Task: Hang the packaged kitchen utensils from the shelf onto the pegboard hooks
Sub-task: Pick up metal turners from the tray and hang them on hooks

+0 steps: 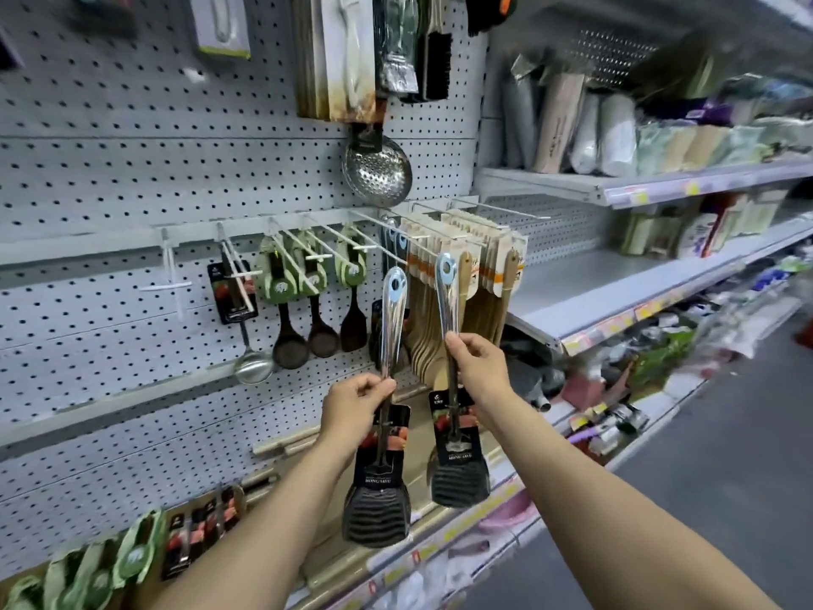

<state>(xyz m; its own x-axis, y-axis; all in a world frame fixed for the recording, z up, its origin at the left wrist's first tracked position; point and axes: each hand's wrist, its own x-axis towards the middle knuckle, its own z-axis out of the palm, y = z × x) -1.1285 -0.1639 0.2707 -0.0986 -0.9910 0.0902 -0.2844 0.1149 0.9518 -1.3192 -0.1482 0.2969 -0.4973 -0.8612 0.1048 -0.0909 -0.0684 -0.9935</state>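
Two packaged slotted spatulas are held up, handles upward, before a grey pegboard (pixel 110 178) in a shop aisle; the left spatula (pixel 387 345), its chrome handle ending in a pale blue hanging loop, is pinched at the lower handle by the left hand (pixel 356 400), thumb and fingers curled round it; the right spatula (pixel 448 328) is pinched likewise by the right hand (pixel 477 367), its blue loop raised a little higher, close to the tips of the wire hooks (pixel 387 226); each black slotted head hangs below the hands, wrapped in a dark printed card sleeve; neither loop is on a hook. Behind the loops, a row of hooks carries carded wooden utensils (pixel 462 266), two more blue-looped handles, dark spoons with green cards (pixel 308 284) and a steel ladle (pixel 253 363) on a dark card; one hook at far left hangs bare. Above, a perforated steel skimmer (pixel 377 173) hangs beside brushes and boxed goods. On the lower shelf (pixel 440 526), more green-carded and dark-carded utensils (pixel 132 561) lie in a heap at left; shelves at right hold blurred wrapped goods.
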